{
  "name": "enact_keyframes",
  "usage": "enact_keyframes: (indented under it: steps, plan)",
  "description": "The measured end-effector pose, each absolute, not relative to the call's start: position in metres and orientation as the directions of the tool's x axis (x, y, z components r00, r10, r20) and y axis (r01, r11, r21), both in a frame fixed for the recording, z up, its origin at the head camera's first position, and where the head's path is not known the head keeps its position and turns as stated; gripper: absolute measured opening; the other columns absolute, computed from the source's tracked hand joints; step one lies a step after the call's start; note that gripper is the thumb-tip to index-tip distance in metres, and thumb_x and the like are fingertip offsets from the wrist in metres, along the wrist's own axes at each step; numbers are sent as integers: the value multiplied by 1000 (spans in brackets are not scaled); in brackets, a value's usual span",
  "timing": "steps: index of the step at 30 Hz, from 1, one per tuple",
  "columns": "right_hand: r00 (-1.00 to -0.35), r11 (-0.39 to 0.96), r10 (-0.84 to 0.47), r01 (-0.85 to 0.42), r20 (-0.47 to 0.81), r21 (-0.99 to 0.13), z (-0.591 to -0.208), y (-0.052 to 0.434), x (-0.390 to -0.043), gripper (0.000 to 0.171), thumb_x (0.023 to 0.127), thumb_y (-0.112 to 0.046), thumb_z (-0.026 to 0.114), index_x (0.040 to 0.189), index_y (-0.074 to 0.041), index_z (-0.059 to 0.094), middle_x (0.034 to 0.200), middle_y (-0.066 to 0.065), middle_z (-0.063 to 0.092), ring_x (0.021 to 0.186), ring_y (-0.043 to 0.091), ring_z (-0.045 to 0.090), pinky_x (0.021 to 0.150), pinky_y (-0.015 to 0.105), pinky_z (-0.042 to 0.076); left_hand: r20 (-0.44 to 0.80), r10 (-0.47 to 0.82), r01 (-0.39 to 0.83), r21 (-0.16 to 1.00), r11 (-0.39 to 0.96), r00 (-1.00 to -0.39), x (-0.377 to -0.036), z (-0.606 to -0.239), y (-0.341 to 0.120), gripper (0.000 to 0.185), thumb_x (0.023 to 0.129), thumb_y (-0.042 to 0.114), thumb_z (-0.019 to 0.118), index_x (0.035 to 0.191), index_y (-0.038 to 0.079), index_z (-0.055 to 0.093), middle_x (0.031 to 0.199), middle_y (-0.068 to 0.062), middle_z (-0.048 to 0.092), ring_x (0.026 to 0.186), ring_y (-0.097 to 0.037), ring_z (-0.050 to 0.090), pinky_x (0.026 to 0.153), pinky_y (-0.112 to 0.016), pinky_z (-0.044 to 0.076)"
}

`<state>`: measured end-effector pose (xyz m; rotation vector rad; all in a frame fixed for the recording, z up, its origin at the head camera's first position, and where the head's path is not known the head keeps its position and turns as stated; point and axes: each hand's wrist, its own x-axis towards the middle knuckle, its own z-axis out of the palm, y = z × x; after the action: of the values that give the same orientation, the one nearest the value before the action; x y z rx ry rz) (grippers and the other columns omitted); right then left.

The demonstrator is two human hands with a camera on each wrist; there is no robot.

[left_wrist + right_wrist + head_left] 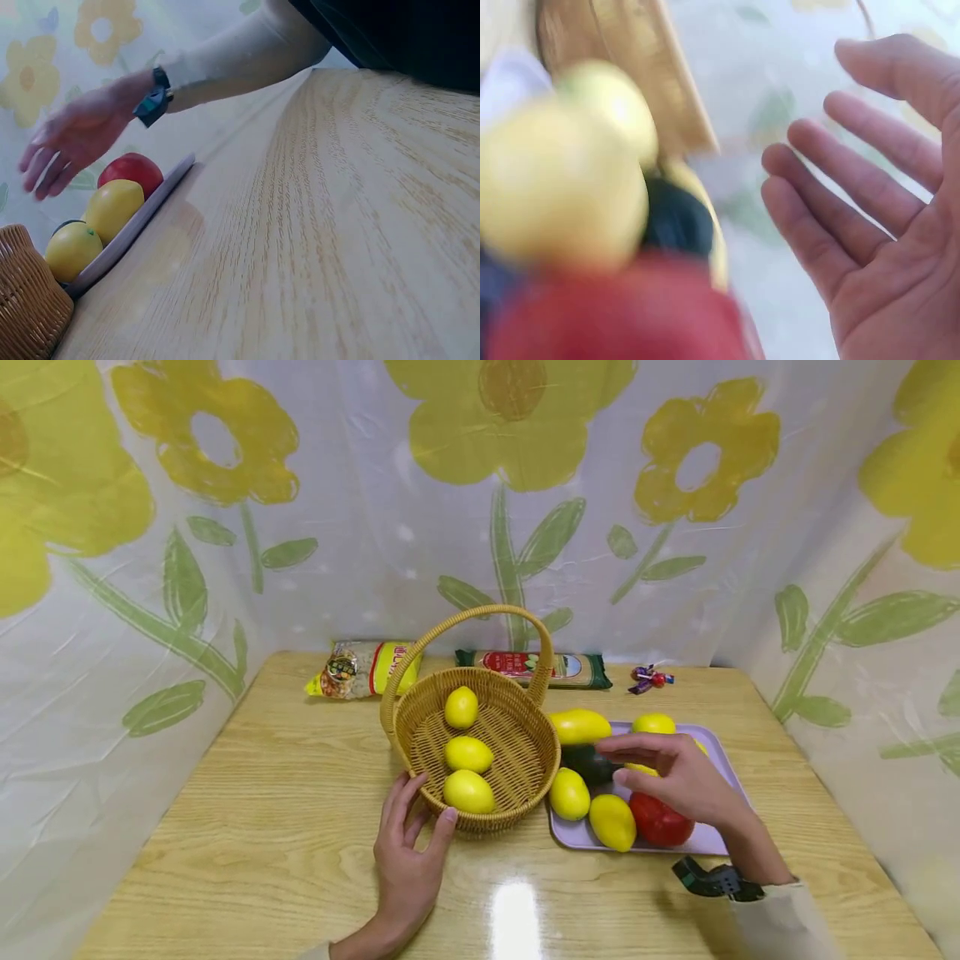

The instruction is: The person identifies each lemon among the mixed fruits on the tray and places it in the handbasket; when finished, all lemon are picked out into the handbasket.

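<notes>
Table (300,827): pale wood grain, glossy, catching a glare near the front edge.
Basket (525,777): woven wicker with a hoop handle, three lemons (468,791) inside; probably light and stiff.
Tray (723,752): lilac, just right of the basket, loaded with lemons, a long yellow fruit, a dark green one and a red one (660,822).
Left hand (408,852): relaxed, fingers resting against the basket's near wall, gripping nothing.
Right hand (675,772): spread flat over the tray, palm empty.
Tray lemon (569,793): likely firm, smooth, prone to rolling; best cupped round the middle.
Views: right wrist, though blurred, confirms the bare palm (900,247); left wrist shows the tray's thin edge (131,229) side-on.
</notes>
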<state>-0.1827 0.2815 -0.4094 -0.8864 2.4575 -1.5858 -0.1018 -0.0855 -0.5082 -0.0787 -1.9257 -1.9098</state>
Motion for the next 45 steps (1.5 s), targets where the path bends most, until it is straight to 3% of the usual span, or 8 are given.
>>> enact_keyframes:
  steps: [8,17,24,28,31,37,42,45]
  plan:
    - [-920,373,-240,-382,310,-846,-417,363,-172,35,103,8,69,137,7,69,132,0,79,118,7,75,95,17,63,348,-256,344,937,64,-902,-102,-509,-86,59,101,4,78,156,7,56,172,-24,34,153,-44,45,117,-22,52]
    - [-954,478,-129,-298,270,-826,-448,395,-184,46,103,-3,76,146,5,65,137,-17,74,126,-5,67,101,7,55,355,-255,347,935,74,-900,-102,-508,-85,58,102,3,77,155,-2,54,171,-23,35,153,-43,45,117,-21,52]
    - [-953,611,-205,-303,224,-732,-463,396,-190,49,101,-10,80,148,-5,68,150,20,67,128,-20,52,104,3,48,352,-261,346,936,71,-899,-102,-508,-85,58,101,3,78,155,0,55,171,-26,34,154,-42,43,117,-20,51]
    - [-956,644,-212,-292,202,-707,-463,396,-191,47,101,-9,80,146,-5,69,151,28,63,124,-22,50,99,3,51,359,-261,352,933,73,-896,-102,-509,-86,58,101,2,78,155,6,57,171,-26,35,154,-44,44,117,-20,52]
    - [-967,677,-191,-254,168,-691,-464,397,-190,49,102,-12,80,149,-7,67,151,27,63,124,-13,56,96,2,51,356,-263,350,934,73,-897,-102,-509,-86,58,101,2,78,155,9,57,171,-26,34,153,-43,45,117,-21,52]
    - [-985,713,-141,-174,103,-679,-468,398,-192,55,103,-18,80,154,-7,62,152,27,62,129,49,67,92,1,50,346,-265,339,938,71,-900,-102,-509,-87,58,101,3,78,155,11,58,171,-25,34,153,-40,45,118,-22,52]
    - [-988,716,-112,-155,108,-681,-471,396,-193,54,103,-20,80,151,-4,63,149,27,65,128,53,67,91,-1,47,338,-264,331,941,69,-904,-102,-509,-87,58,101,4,79,155,13,58,172,-24,34,154,-39,44,118,-22,52]
    - [-988,721,-96,-152,120,-676,-470,397,-190,52,103,-22,80,149,-4,65,146,26,67,127,43,69,91,-2,47,336,-261,329,942,71,-905,-102,-509,-87,59,101,4,79,155,14,58,172,-24,34,155,-38,44,118,-22,52]
